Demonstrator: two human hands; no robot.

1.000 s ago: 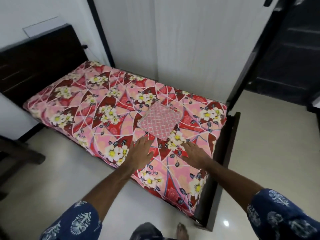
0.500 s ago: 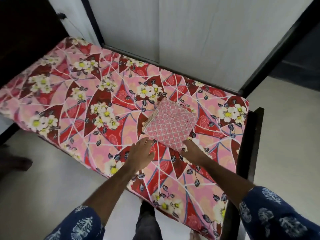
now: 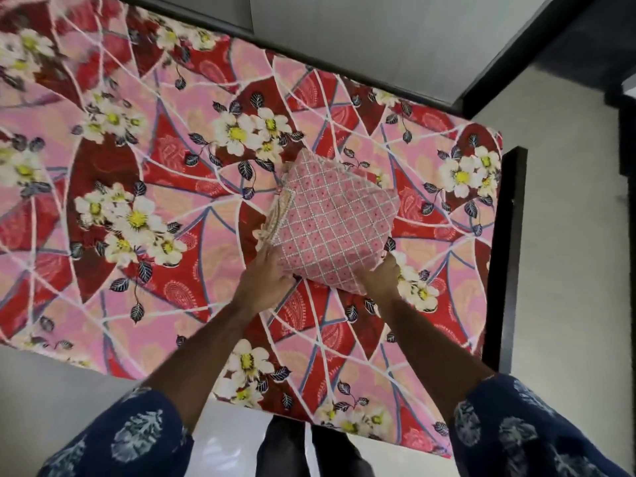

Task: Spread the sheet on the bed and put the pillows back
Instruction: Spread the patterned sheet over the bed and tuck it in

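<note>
Looking straight down over the side of the bed (image 3: 509,256), dark frame running along the right end. Mattress wearing a pink and red cover (image 3: 144,187) with white flowers, lying flat across the whole top.

Sitting near the right end, roughly mid-width: a folded sheet (image 3: 330,222), pink with a white lattice print, stacked cream-colored edges showing along its left side. Resting on the cover, near edge looking slightly raised, though hard to be sure.

Both arms reaching forward from the bottom, elbows bent a little, forearms angling inward so they're converging on the folded sheet. Dark blue sleeves (image 3: 124,438) with pale leaf prints bunching up around the elbows.

Left hand (image 3: 266,278) gripping the near-left corner of the folded sheet, knuckles up, fingers curling onto the fabric right by the stacked edges. Right hand (image 3: 380,275) grabbing the near-right corner, fingers tucking underneath and out of sight, back of the hand facing the camera. Both wrists staying fairly straight, hands sitting well apart with the near edge of the folded sheet spanning between them.

Pale floor (image 3: 568,304) showing past the right end and also down at the bottom left, dark trouser legs (image 3: 282,452) visible at the bottom center.
</note>
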